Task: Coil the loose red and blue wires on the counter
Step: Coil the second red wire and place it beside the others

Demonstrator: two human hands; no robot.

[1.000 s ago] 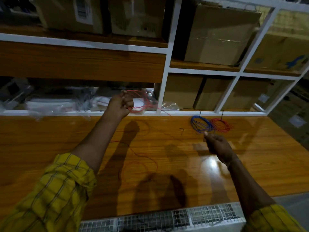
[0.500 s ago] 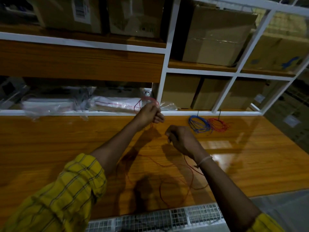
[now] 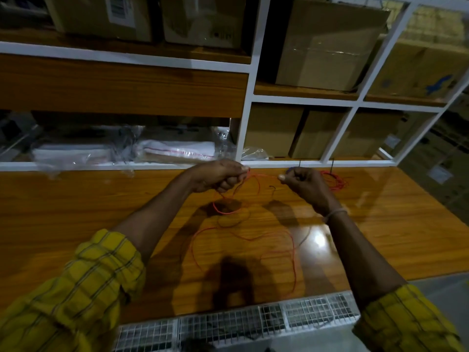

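A thin loose red wire [image 3: 291, 246] sprawls in wide loops over the wooden counter [image 3: 76, 212]. My left hand [image 3: 218, 175] pinches it near the counter's back edge, with small loops hanging below the fist. My right hand [image 3: 304, 184] pinches the same wire a short way to the right, and a taut stretch runs between the two hands. Behind my right hand lies a coiled red wire [image 3: 335, 180]. Only a sliver of a coiled blue wire [image 3: 290, 169] shows above the right thumb.
White-framed shelves [image 3: 243, 138] rise at the back of the counter, holding cardboard boxes [image 3: 327, 44] and plastic-wrapped packages [image 3: 175, 152]. A wire-mesh tray [image 3: 253, 323] runs along the counter's near edge. A bright light reflection [image 3: 319, 240] shines on the wood.
My left hand came down from the shelf edge to the counter's back. My right hand moved right, away from the left, drawing a stretch of red wire taut between them.
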